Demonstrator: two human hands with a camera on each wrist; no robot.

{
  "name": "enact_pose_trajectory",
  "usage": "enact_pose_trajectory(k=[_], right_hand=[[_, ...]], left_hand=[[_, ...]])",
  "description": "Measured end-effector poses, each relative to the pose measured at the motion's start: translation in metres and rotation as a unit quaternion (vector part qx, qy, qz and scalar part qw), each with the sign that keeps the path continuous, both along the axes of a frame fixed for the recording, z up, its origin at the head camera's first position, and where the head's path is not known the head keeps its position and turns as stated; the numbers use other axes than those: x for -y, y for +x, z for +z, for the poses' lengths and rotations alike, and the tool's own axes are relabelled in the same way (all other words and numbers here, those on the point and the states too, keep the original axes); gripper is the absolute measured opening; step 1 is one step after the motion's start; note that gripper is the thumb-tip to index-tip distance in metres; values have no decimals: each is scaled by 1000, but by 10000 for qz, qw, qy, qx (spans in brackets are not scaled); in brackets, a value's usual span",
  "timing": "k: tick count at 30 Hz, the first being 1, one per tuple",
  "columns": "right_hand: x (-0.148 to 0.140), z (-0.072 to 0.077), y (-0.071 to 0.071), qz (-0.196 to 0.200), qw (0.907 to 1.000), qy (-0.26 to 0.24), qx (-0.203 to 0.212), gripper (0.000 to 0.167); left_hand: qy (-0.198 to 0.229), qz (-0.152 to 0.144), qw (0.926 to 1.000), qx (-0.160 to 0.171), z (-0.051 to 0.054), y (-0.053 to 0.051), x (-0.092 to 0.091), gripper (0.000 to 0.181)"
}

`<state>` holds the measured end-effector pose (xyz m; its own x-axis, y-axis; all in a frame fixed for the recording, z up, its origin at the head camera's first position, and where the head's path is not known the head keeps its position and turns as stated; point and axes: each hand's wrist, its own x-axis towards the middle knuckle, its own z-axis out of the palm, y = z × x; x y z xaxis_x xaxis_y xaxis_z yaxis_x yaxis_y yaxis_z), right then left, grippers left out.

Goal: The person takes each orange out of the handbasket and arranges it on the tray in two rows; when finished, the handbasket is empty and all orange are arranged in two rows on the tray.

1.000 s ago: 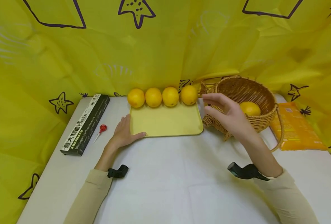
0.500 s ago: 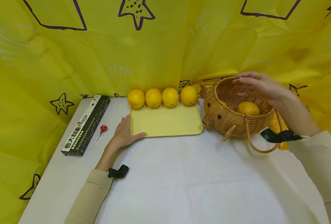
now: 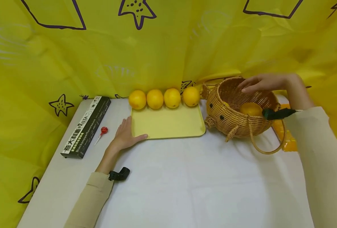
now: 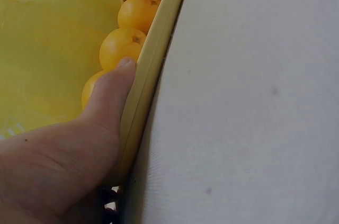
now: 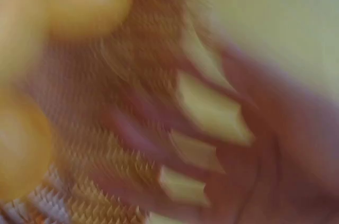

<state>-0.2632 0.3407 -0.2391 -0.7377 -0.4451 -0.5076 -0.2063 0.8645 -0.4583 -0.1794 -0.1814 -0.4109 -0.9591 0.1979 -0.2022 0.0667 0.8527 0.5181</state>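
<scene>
White table (image 3: 185, 177): left hand (image 3: 124, 137), fingers (image 3: 125, 125) spread, touches the tray (image 3: 168, 123); right hand (image 3: 268, 83), blurred fingers seemingly released, hangs over the basket (image 3: 228, 122).

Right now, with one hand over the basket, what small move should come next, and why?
Probably lower the right hand into the pig-shaped wicker basket and grasp an orange inside: the hand hovers at the opening, holding nothing. The left hand touches the yellow tray, where four oranges line the far side and bare space lies in front.
</scene>
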Motion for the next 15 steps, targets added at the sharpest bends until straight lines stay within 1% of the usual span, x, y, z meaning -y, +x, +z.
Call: enact_pose_trajectory(k=[2,3,5,8,10,11,12,15], right_hand=[[-2,5,-6,146,9993,-73,329,59],[-2,7,-9,153,9986,-117,484,60],[-4,10,-14,94,9964,-219,810,62],[-6,10,-21,-52,9908,-418,1284,64],[-6,5,-25,-177,9872,-542,1486,65],[-7,1,-28,-241,9844,-615,1631,62],[-8,-5,-31,-351,9814,-706,1751,60],[-9,-22,-38,-445,9764,-744,1980,61]], left_hand=[[17,19,10000,-19,0,0,1,115],[22,21,10000,-35,0,0,2,115],[51,8,10000,-48,-1,0,2,115],[55,-4,10000,-37,-2,0,2,115],[36,-2,10000,-36,-2,0,3,115],[30,7,10000,-27,-2,0,3,115],[29,12,10000,-24,-2,0,3,115],[50,35,10000,-10,-2,1,3,115]])
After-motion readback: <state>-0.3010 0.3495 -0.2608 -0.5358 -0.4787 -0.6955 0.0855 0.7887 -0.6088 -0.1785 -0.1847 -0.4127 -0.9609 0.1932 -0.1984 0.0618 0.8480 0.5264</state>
